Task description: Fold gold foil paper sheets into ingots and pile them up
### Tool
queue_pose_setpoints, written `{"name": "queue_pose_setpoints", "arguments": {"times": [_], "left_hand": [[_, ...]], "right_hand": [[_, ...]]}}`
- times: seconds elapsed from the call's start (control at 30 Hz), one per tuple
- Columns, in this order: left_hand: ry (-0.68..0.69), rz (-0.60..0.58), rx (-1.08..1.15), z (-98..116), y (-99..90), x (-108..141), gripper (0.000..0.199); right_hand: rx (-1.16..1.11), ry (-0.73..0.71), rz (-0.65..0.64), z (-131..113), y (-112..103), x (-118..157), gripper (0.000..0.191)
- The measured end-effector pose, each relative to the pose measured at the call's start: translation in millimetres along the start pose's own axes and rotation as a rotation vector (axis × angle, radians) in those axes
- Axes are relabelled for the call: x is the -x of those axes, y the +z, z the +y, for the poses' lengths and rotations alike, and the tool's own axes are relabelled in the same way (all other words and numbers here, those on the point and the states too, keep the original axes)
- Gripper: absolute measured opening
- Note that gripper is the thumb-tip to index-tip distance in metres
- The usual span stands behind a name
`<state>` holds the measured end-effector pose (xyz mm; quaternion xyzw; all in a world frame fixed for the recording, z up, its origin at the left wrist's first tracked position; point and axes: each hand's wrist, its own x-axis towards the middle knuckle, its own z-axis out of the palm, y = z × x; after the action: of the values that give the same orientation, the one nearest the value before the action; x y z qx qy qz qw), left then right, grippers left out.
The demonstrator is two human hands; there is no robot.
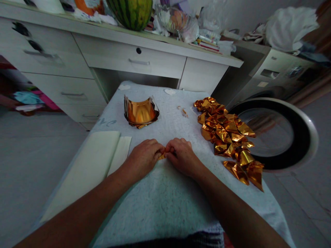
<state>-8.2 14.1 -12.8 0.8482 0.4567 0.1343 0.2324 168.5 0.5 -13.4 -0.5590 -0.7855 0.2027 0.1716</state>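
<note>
Both hands meet over the middle of the cloth-covered table (165, 193). My left hand (146, 155) is closed, thumb and fingers pinching a small piece of gold foil (162, 156). From the other side my right hand (182, 155) pinches the same foil, and most of it is hidden by the fingers. Beyond my left hand lies a curved stack of gold foil sheets (141, 112). A heap of folded gold foil pieces (227, 132) covers the table's right side, and small gold scraps (184, 112) lie between stack and heap.
Folded cream paper (88, 165) lies along the table's left side. Behind stands a white desk with drawers (134, 58), bearing a watermelon (131, 13) and a glass bowl (173, 20). At the right, a washing machine's open round door (310, 134) borders the table.
</note>
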Motion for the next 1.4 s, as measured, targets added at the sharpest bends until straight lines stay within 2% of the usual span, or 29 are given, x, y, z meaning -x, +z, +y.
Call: {"name": "queue_pose_setpoints", "arguments": {"times": [0.1,0.57,0.77,0.9,1.0,1.17,1.4], "left_hand": [[0.007,0.005,0.002,0.3,-0.9,0.0,0.019],[0.04,0.021,0.056,-3.9,-0.8,0.2,0.022],[0.072,0.022,0.019,-7.3,1.7,1.6,0.023],[0.149,0.04,-0.155,-7.7,5.2,6.8,0.025],[0.214,0.038,-0.331,-0.3,4.4,12.8,0.025],[0.198,-0.001,-0.559,18.8,3.8,22.3,0.025],[0.272,0.054,-0.651,23.1,13.0,29.2,0.03]], "right_hand": [[0.022,0.017,0.004,-1.1,2.0,-0.6,0.001],[0.113,0.044,-0.006,-4.5,4.7,-2.8,0.018],[0.14,0.08,0.032,7.0,-2.3,2.8,0.027],[0.152,0.055,0.042,15.5,-4.9,6.5,0.026],[0.166,0.046,0.043,15.7,-4.9,7.0,0.026],[0.162,0.063,0.021,12.5,-7.0,6.4,0.023],[0.073,0.083,-0.056,15.9,-17.3,5.2,0.035]]}}
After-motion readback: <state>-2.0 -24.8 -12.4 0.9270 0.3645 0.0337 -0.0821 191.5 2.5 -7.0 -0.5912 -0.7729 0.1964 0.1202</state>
